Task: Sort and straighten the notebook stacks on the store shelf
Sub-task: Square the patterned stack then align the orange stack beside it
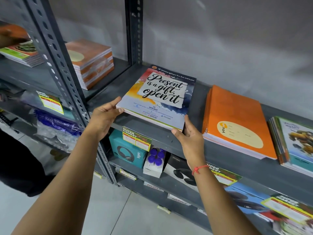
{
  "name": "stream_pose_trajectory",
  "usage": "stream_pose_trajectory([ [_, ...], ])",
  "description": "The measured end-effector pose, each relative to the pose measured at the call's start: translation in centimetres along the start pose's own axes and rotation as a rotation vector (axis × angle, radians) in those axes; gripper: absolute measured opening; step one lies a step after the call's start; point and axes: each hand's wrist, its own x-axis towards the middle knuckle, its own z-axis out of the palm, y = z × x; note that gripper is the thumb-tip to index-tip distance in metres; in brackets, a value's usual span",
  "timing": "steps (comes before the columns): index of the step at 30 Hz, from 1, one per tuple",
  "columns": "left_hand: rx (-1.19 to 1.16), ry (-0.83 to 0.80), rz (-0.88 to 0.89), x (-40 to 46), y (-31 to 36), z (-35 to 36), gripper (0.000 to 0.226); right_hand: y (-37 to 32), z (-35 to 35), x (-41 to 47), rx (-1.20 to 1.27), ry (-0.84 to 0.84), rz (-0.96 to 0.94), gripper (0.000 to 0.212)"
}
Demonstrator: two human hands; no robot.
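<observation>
A small stack of notebooks with a "Present is a gift, open it" cover lies on the grey metal shelf, its near edge jutting past the shelf's front. My left hand grips its near left corner. My right hand holds its near right corner, thumb under the edge. To the right lies an orange notebook stack, and further right a stack with green spines and a picture cover runs out of the frame.
A perforated steel upright stands left of my hands. Behind it sit an orange stack and another stack. Below are headphone boxes, a pack with purple caps and yellow price tags.
</observation>
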Motion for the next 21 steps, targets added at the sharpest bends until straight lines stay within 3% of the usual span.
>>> stream_pose_trajectory([
  [6, 0.031, 0.008, 0.026, -0.4, 0.4, 0.9, 0.047, 0.0, 0.3, 0.1, -0.015, 0.045, -0.015, 0.065],
  [10, 0.060, 0.029, 0.020, -0.3, 0.5, 0.8, 0.035, 0.0, 0.4, 0.2, -0.015, 0.072, -0.022, 0.060],
  [15, 0.107, 0.078, 0.058, -0.6, 0.3, 1.3, 0.045, -0.1, 0.7, 0.3, -0.040, 0.145, -0.032, 0.057],
  [21, 0.177, -0.003, 0.022, -0.4, 0.4, 1.1, 0.049, 0.1, 1.0, -0.1, -0.148, 0.111, -0.040, 0.059],
])
